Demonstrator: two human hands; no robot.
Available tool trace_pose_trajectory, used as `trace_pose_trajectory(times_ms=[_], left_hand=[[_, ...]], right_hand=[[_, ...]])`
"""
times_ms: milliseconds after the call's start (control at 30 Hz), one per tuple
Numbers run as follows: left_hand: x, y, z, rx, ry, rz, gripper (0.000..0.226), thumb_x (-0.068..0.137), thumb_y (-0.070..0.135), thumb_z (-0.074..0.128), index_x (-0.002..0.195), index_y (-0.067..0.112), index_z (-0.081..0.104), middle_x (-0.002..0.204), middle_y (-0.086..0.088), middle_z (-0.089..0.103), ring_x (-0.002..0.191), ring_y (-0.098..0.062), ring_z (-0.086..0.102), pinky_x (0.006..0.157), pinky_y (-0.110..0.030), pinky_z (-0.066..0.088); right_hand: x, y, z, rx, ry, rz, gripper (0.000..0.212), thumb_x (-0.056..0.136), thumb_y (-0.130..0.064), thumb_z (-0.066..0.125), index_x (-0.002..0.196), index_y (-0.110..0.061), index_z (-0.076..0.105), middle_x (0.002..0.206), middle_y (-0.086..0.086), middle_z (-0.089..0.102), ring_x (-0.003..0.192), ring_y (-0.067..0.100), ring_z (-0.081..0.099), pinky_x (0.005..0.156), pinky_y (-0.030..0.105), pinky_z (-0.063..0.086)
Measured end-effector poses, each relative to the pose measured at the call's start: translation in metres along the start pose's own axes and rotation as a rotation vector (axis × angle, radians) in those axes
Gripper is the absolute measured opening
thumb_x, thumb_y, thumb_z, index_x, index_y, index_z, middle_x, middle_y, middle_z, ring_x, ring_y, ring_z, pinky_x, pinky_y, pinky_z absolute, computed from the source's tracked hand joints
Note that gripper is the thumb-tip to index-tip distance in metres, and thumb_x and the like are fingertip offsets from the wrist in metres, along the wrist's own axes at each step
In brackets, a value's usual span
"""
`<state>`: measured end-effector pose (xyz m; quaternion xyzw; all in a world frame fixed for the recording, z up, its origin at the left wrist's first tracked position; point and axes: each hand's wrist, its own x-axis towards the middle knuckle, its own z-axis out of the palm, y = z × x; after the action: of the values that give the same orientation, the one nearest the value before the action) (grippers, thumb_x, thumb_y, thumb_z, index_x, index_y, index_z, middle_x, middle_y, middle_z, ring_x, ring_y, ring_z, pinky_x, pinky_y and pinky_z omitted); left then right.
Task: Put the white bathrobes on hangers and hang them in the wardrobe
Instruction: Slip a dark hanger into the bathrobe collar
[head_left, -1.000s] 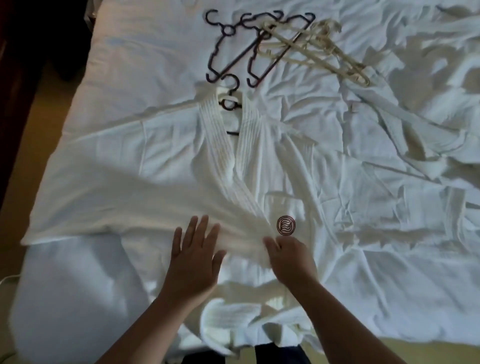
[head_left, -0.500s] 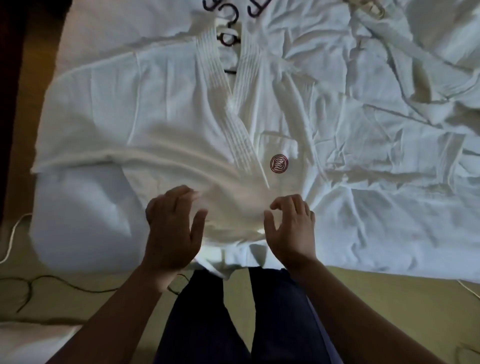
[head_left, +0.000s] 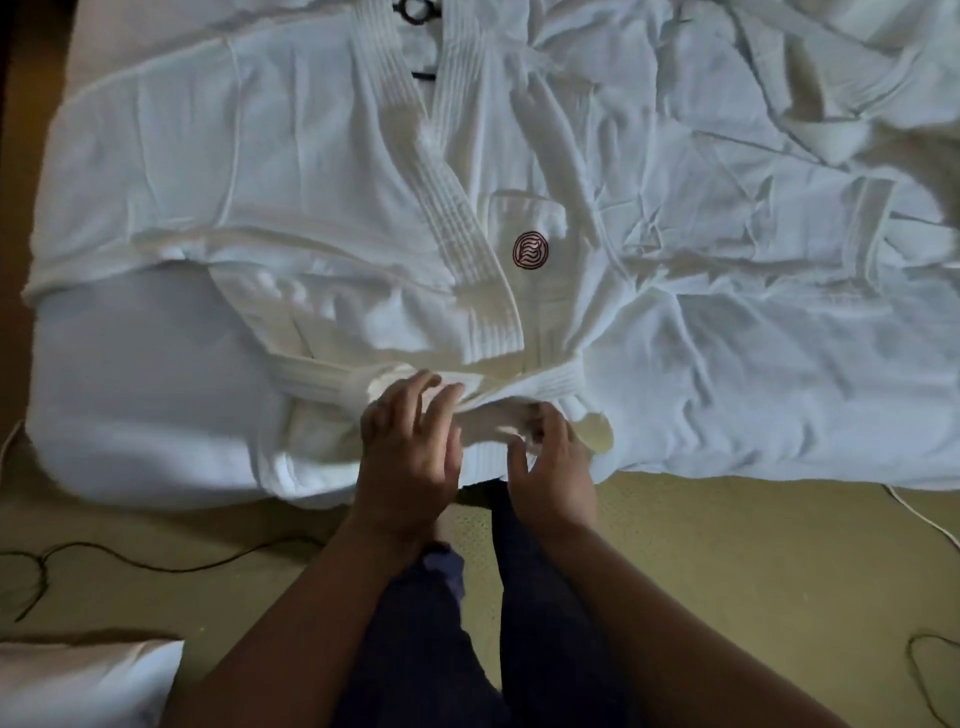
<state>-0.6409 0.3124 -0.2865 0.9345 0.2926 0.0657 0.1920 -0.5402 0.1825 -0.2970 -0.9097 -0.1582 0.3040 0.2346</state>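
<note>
Bathrobe (head_left: 311, 171) lies flat, front up, across the bed (head_left: 130, 395), collar away from me and lower part at the near bed edge. Hanger (head_left: 415, 8) sits inside it: the hook pokes out above the collar at the top of frame, and a bit of dark bar shows in the neck opening. Lapels are crossed, with the frame-left panel on top. A red round logo (head_left: 530, 251) sits on the chest pocket, just right of the overlap. Belt (head_left: 322, 379) runs across the waist. Left hand (head_left: 410, 447) rests on the belt near its middle, fingers (head_left: 426, 387) spread and fairly straight, touching cloth; some motion blur. Right hand (head_left: 553, 467) is just beside it, not touching it, fingers (head_left: 537, 421) curled and pinching a fold of the bathrobe right under the belt, tips buried in cloth. Second robe (head_left: 831, 119) is crumpled on the bed at right, well apart from both hands. Below the bed edge I see dark trouser legs (head_left: 545, 597) over tan floor (head_left: 727, 545), a black cable (head_left: 156, 564) on the left, a white cable (head_left: 924, 519) on the right, and white cloth (head_left: 78, 680) in the bottom-left corner.
</note>
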Motion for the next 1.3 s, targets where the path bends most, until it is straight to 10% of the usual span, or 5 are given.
trace_pose_trajectory(times_ms=[400, 800, 1067, 1200, 1300], left_hand=[[0.052, -0.003, -0.022, 0.109, -0.314, 0.154, 0.027, 0.095, 0.026, 0.056, 0.121, 0.02, 0.055, 0.096, -0.002, 0.068, 0.094, -0.025, 0.059, 0.094, -0.041, 0.034], [0.044, 0.007, -0.031, 0.083, -0.189, 0.129, 0.03, 0.099, 0.042, 0.051, 0.114, 0.017, 0.058, 0.092, -0.002, 0.067, 0.089, -0.028, 0.06, 0.09, -0.043, 0.037], [0.035, -0.022, -0.024, -0.034, 0.098, 0.151, 0.037, 0.095, 0.033, 0.051, 0.128, 0.016, 0.06, 0.126, -0.004, 0.061, 0.119, -0.026, 0.055, 0.099, -0.042, 0.037], [-0.006, -0.073, -0.025, -0.192, 0.451, -0.41, 0.061, 0.078, 0.002, 0.053, 0.138, 0.007, 0.049, 0.144, -0.018, 0.046, 0.134, -0.037, 0.043, 0.109, -0.046, 0.035], [-0.033, -0.111, -0.018, -0.295, 0.161, -0.983, 0.072, 0.077, 0.01, 0.068, 0.142, 0.017, 0.039, 0.143, -0.014, 0.043, 0.128, -0.043, 0.045, 0.106, -0.058, 0.036]], right_hand=[[-0.031, -0.004, 0.041, 0.25, -0.002, 0.148, 0.078, 0.099, -0.033, 0.056, 0.16, -0.022, 0.009, 0.162, 0.001, 0.025, 0.142, 0.02, 0.036, 0.11, 0.035, 0.036], [-0.019, 0.014, 0.032, 0.15, -0.008, 0.103, 0.022, 0.102, -0.038, 0.04, 0.095, -0.021, 0.054, 0.082, -0.001, 0.063, 0.077, 0.023, 0.059, 0.063, 0.034, 0.042], [-0.033, 0.04, 0.023, 0.201, 0.067, 0.132, 0.013, 0.096, -0.031, 0.054, 0.086, -0.024, 0.058, 0.087, -0.006, 0.061, 0.076, 0.014, 0.06, 0.061, 0.03, 0.047], [-0.024, 0.052, 0.012, 0.208, 0.319, 0.138, 0.025, 0.092, -0.025, 0.065, 0.112, -0.017, 0.054, 0.118, 0.003, 0.049, 0.097, 0.019, 0.056, 0.082, 0.034, 0.05], [-0.006, 0.054, -0.003, 0.191, 0.429, 0.109, 0.064, 0.082, -0.02, 0.074, 0.138, -0.014, 0.042, 0.137, 0.014, 0.038, 0.118, 0.032, 0.044, 0.098, 0.044, 0.042]])
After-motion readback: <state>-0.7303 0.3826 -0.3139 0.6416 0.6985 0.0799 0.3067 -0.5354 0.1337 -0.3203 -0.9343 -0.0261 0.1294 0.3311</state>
